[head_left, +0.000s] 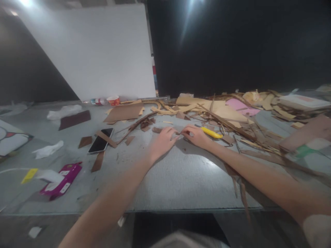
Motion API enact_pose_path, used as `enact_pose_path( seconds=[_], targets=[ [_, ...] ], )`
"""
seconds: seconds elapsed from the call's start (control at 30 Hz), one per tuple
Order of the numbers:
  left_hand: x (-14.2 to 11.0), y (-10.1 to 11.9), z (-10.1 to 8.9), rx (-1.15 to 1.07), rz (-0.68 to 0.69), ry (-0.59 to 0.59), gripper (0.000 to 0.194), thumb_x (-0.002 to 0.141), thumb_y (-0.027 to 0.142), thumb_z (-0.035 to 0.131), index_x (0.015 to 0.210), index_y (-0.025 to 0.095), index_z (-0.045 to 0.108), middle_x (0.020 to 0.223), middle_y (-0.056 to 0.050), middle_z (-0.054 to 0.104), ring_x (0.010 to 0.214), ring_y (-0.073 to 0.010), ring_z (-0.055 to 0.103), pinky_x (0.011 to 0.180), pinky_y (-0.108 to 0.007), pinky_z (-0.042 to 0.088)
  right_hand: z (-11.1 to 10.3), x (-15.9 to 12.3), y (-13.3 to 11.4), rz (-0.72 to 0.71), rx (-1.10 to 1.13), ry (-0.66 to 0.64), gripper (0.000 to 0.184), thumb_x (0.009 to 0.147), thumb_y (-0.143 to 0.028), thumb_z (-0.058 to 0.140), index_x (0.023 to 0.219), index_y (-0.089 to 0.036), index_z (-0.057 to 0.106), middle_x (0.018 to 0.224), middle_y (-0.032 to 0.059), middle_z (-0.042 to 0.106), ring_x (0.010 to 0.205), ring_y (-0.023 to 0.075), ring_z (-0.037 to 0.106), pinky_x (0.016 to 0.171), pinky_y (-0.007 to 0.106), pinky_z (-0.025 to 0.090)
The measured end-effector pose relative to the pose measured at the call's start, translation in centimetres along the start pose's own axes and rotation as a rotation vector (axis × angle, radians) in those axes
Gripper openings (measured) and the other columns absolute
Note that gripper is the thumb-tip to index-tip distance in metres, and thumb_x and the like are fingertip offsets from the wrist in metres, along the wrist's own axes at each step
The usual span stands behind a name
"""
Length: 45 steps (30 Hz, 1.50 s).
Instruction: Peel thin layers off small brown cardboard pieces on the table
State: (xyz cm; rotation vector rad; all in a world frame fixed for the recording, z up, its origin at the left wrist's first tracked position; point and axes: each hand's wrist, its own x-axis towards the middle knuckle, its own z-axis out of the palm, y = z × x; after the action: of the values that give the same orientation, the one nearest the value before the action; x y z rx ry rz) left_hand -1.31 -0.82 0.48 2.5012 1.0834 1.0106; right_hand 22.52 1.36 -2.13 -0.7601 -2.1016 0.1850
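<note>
In the middle of the table, my left hand [167, 139] is closed over a narrow brown strip [156, 130], one end of which sticks out to the left of the fingers. My right hand [195, 135] meets it from the right, thumb and fingers pinched on the strip's other end between the hands. The strip's material is too small to make out. A yellow-handled utility knife [211, 133] lies just right of my right hand, among brown and tan scraps [227, 139].
To the left lie a phone [99, 142] with brown pieces on it, a purple power strip [62, 181] and crumpled tissue [49, 150]. Brown sheets [124, 112], a red paper cup [113, 100] and a pink sheet [241, 106] lie toward the back, near upright panels [103, 51].
</note>
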Motion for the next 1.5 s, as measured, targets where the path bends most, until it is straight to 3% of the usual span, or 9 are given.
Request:
enact_pose_path(
  seconds=[0.17, 0.3, 0.43, 0.6, 0.87, 1.03, 1.17, 1.37, 1.5],
  targets=[
    [0.0, -0.6, 0.2, 0.227, 0.138, -0.053, 0.02, 0.112, 0.023, 0.054, 0.11, 0.019, 0.073, 0.113, -0.009, 0.073, 0.117, -0.0267, 0.064, 0.106, -0.042, 0.051, -0.1, -0.1, 0.0, -0.054, -0.077, -0.072, 0.021, 0.111, -0.031, 0.06, 0.1, -0.02, 0.074, 0.092, 0.0057, 0.072, 0.083, 0.0207, 0.066, 0.078, 0.034, 0.054],
    [0.1, -1.1, 0.4, 0.327, 0.184, -0.126, 0.024, 0.11, 0.018, 0.052, 0.107, 0.017, 0.076, 0.11, -0.011, 0.073, 0.115, -0.0286, 0.063, 0.102, -0.043, 0.053, -0.6, -0.1, 0.1, -0.219, -0.269, -0.169, 0.024, 0.113, -0.028, 0.056, 0.1, -0.019, 0.074, 0.094, 0.0084, 0.073, 0.086, 0.0218, 0.065, 0.082, 0.035, 0.053],
    [0.0, -1.4, 0.4, 0.317, 0.226, -0.25, 0.03, 0.103, 0.006, 0.051, 0.112, 0.017, 0.077, 0.108, -0.011, 0.074, 0.112, -0.0285, 0.062, 0.101, -0.043, 0.053, -0.8, -0.1, 0.5, -0.34, -0.421, -0.271, 0.03, 0.115, -0.029, 0.052, 0.099, -0.017, 0.074, 0.094, 0.009, 0.072, 0.086, 0.0215, 0.064, 0.084, 0.036, 0.05],
    [-0.1, -1.1, 0.5, 0.297, 0.22, -0.304, 0.044, 0.091, -0.005, 0.051, 0.115, 0.02, 0.077, 0.111, -0.01, 0.074, 0.113, -0.0288, 0.062, 0.101, -0.042, 0.053, -0.9, -0.2, 1.0, -0.349, -0.402, -0.313, 0.033, 0.115, -0.03, 0.05, 0.098, -0.018, 0.076, 0.091, 0.0075, 0.07, 0.083, 0.0216, 0.063, 0.08, 0.035, 0.05],
    [0.0, -0.4, -0.4, 0.299, 0.229, -0.368, 0.044, 0.094, -0.001, 0.046, 0.111, 0.021, 0.079, 0.106, -0.01, 0.075, 0.114, -0.0297, 0.063, 0.103, -0.044, 0.05, -1.0, -0.1, 1.3, -0.229, -0.212, -0.332, 0.024, 0.112, -0.024, 0.056, 0.105, -0.019, 0.078, 0.097, 0.0078, 0.075, 0.088, 0.0214, 0.068, 0.083, 0.034, 0.053],
    [0.1, 0.1, -0.8, 0.314, 0.244, -0.393, 0.044, 0.098, 0.002, 0.041, 0.112, 0.019, 0.079, 0.11, -0.013, 0.075, 0.114, -0.0303, 0.063, 0.1, -0.046, 0.05, -0.4, 0.1, 1.6, 0.0, -0.082, -0.292, 0.016, 0.107, -0.023, 0.064, 0.097, -0.019, 0.077, 0.092, 0.0059, 0.075, 0.085, 0.0204, 0.069, 0.08, 0.032, 0.053],
    [0.2, -0.1, -0.7, 0.333, 0.263, -0.412, 0.041, 0.099, 0.002, 0.042, 0.113, 0.017, 0.078, 0.107, -0.014, 0.074, 0.111, -0.0306, 0.063, 0.099, -0.045, 0.049, 0.4, 0.1, 2.1, 0.094, -0.067, -0.285, 0.013, 0.104, -0.02, 0.067, 0.095, -0.019, 0.076, 0.091, 0.0051, 0.076, 0.085, 0.0197, 0.07, 0.08, 0.031, 0.052],
    [0.3, -0.8, -0.5, 0.226, 0.258, -0.361, 0.037, 0.093, -0.003, 0.047, 0.097, 0.02, 0.076, 0.093, -0.01, 0.071, 0.104, -0.0283, 0.063, 0.094, -0.041, 0.049, 1.4, 0.3, 2.7, 0.216, -0.089, -0.292, 0.016, 0.103, -0.025, 0.07, 0.089, -0.019, 0.076, 0.085, 0.0044, 0.078, 0.077, 0.018, 0.068, 0.072, 0.029, 0.047],
    [0.3, -0.6, -0.6, 0.285, 0.266, -0.393, 0.043, 0.092, -0.003, 0.042, 0.101, 0.019, 0.077, 0.097, -0.011, 0.072, 0.107, -0.0295, 0.063, 0.095, -0.043, 0.05, 1.5, 0.6, 2.5, 0.332, -0.122, -0.302, 0.017, 0.1, -0.029, 0.074, 0.087, -0.019, 0.078, 0.081, 0.0034, 0.077, 0.071, 0.0172, 0.065, 0.066, 0.028, 0.043]
  ],
)
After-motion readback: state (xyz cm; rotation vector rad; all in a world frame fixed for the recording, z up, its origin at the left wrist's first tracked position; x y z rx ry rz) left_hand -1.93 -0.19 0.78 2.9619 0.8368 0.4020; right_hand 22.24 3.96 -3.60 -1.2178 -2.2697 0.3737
